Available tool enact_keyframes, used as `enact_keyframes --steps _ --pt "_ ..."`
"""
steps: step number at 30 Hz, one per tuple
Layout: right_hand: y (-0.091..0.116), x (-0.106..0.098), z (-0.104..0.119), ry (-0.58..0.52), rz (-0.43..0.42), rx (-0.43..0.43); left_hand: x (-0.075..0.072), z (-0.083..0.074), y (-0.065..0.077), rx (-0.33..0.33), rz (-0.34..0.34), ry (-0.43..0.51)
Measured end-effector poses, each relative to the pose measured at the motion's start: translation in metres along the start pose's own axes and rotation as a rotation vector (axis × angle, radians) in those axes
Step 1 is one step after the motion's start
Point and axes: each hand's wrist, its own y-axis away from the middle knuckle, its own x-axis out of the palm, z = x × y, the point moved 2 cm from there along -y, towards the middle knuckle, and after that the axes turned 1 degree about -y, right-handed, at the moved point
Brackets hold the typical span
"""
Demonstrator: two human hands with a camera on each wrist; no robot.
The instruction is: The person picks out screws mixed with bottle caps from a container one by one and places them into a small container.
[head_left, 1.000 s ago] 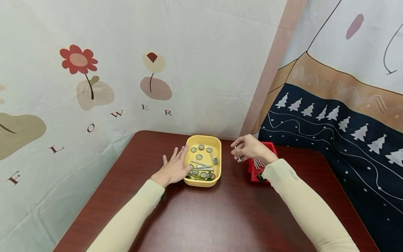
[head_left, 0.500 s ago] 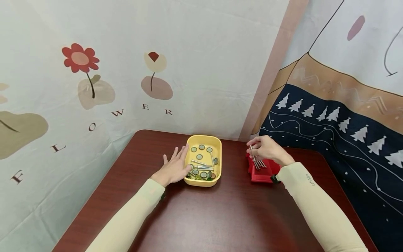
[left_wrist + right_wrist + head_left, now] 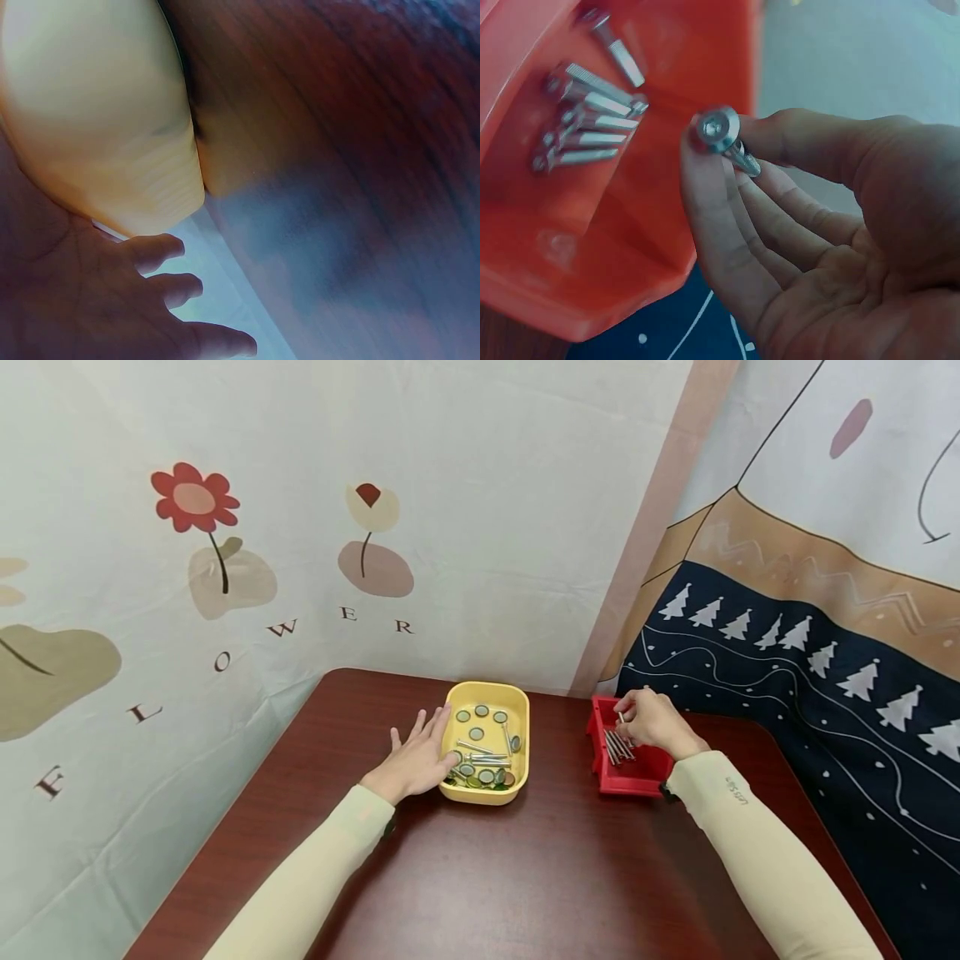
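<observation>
My left hand lies with spread fingers against the left side of the yellow tray. Its open palm is beside the tray's wall in the left wrist view. Inside the tray are several bottle caps and several silver bolts. My right hand is over the red bin, pinching one bolt between thumb and index finger, its socket head facing the wrist camera. Several other bolts lie side by side in the bin, with one apart from them.
Both containers stand on a dark red-brown table near its back edge, with a gap between them. A pale printed cloth hangs behind the table. A dark blue cloth with tree prints hangs on the right.
My right hand, holding a bolt, has moved right from the gap between the containers to over the red bin. My left hand stays by the yellow tray.
</observation>
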Motion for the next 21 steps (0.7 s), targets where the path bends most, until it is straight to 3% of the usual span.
enact_keyframes --steps 13,21 --pt "-0.013 0.023 -0.016 0.338 -0.112 -0.076 0.0 0.0 0.001 -0.003 0.004 0.009" --pt "-0.014 0.028 -0.012 0.366 -0.171 -0.134 0.001 0.001 0.001 -0.003 0.0 0.007"
